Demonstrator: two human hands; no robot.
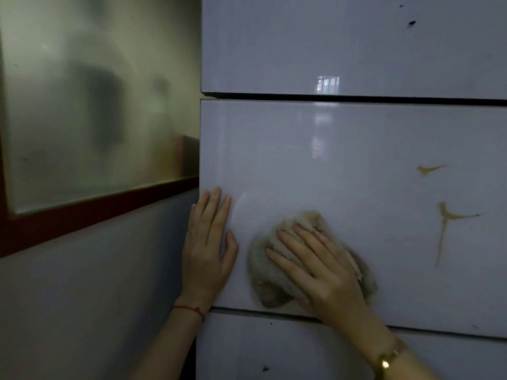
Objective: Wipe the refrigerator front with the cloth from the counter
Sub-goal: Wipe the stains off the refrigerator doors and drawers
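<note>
The wiping step is under way: the right hand [326,272] is pressing the crumpled cloth [270,281] flat-fingered against the refrigerator front [343,171], low on the middle panel near its bottom-left corner, while the left hand [209,242] is resting open-palmed along that panel's left edge. The cloth is lying bunched, its long axis running diagonally from lower left to upper right. Next, the hand probably needs to sweep right toward the yellowish drip stains [445,218], pressing firmly.
</note>
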